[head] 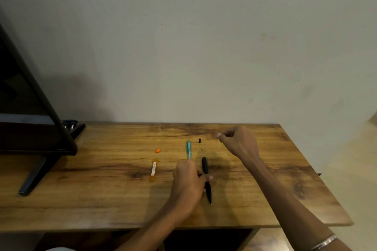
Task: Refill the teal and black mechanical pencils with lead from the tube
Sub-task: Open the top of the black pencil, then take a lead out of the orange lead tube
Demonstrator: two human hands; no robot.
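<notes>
Head view: left hand (188, 179) has its fingers wrapped on the slim black plastic mechanical pencil (206, 177), barrel flat on the wooden tabletop (102, 189), tip toward the near edge. Teal mechanical pencil (189, 149) lies just beyond that hand. Right hand (237, 141) hovers further back, fingers pinched shut; on what, too small to tell, maybe a lead. Orange translucent lead tube (153, 169) lies left, its orange cap (158, 150) off and apart. Small black cap (199, 140) sits near the teal pencil. Pencils: light, rigid, roll easily, grip mid-barrel. Lead: brittle, pinch lightly.
</notes>
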